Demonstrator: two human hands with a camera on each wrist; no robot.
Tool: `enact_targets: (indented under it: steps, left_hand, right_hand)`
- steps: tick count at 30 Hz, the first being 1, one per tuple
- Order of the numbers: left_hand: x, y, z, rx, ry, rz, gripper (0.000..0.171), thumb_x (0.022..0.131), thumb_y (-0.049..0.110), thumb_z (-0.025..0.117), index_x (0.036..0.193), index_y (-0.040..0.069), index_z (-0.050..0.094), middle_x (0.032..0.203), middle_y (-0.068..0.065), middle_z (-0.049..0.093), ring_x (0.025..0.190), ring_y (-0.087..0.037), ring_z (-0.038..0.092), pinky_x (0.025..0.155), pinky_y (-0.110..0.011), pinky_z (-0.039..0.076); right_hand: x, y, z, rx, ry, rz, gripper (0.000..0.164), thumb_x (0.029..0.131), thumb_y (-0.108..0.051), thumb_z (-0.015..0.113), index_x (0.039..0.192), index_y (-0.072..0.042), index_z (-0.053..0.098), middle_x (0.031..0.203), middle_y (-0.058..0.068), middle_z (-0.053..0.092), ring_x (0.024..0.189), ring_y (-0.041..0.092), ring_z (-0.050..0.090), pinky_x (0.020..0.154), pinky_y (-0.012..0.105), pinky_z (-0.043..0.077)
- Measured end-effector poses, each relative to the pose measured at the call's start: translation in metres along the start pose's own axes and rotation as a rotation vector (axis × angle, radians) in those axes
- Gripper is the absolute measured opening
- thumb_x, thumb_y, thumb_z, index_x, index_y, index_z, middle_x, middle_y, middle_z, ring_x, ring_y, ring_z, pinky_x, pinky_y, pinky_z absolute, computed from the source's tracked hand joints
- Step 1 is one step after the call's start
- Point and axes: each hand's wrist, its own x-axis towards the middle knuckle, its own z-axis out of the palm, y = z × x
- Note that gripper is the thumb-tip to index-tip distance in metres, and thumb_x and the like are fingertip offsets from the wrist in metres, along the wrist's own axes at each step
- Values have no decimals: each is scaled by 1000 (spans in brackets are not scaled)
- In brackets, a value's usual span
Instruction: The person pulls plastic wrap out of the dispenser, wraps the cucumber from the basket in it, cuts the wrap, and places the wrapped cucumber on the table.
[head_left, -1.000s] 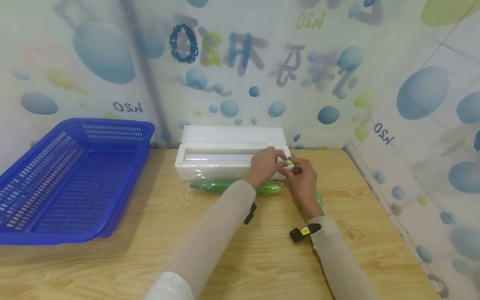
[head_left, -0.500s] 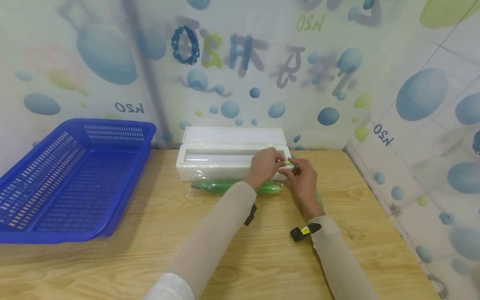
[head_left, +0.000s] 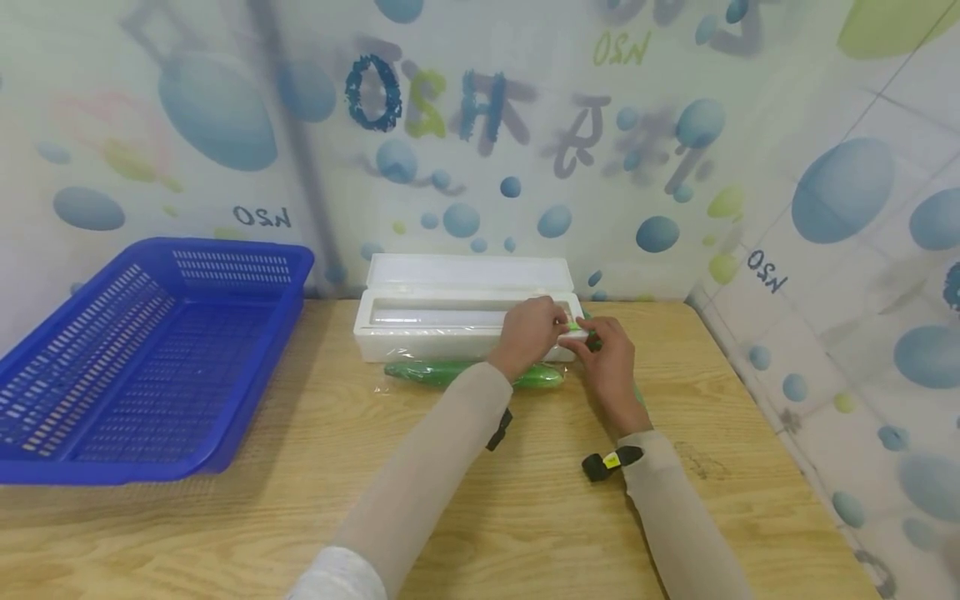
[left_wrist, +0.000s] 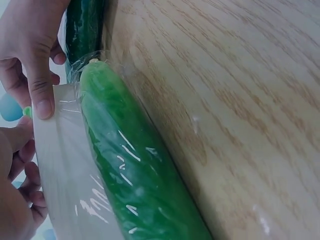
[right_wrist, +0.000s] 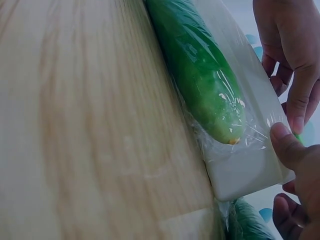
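A long white cling film box (head_left: 420, 343) stands lid up near the wall, a film roll inside. At its right end, my left hand (head_left: 527, 333) pinches the small green slide cutter (head_left: 573, 327) on the front rim. My right hand (head_left: 611, 367) grips the same end corner, thumb (right_wrist: 285, 142) on the front face. Clear film runs down the front over a cucumber (left_wrist: 125, 155) lying along the box's foot. My left forearm covers part of it in the head view. A second wrapped cucumber (right_wrist: 247, 222) lies past the box's right end, mostly behind my right hand.
A blue perforated plastic basket (head_left: 258, 367) stands on the left of the wooden table (head_left: 525, 517). Walls with a bubble pattern (head_left: 461, 221) close off the back and the right side.
The green slide cutter and my left fingertips have shifted very slightly left along the rim. The view has drifted a little; box, cucumbers and right hand stay about the same.
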Motion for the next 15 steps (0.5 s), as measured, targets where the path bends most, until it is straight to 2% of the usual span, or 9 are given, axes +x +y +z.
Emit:
enact_targets:
  steps: [9, 15]
  left_hand:
    - [0, -1, 0, 57, 1, 21, 17, 90, 30, 68, 104, 22, 75, 87, 9, 60, 86, -10, 61, 75, -26, 49]
    - [0, -2, -1, 100, 2, 39, 16, 90, 30, 67, 103, 24, 75, 90, 10, 62, 87, -10, 60, 77, -26, 49]
  right_hand:
    - [0, 0, -1, -39, -6, -19, 39, 72, -14, 81, 105, 4, 68, 100, 17, 64, 88, 30, 59, 74, 45, 50]
    - [-1, 0, -2, -42, -3, -2, 40, 73, -16, 81, 106, 3, 69, 102, 16, 65, 94, 31, 58, 80, 46, 48]
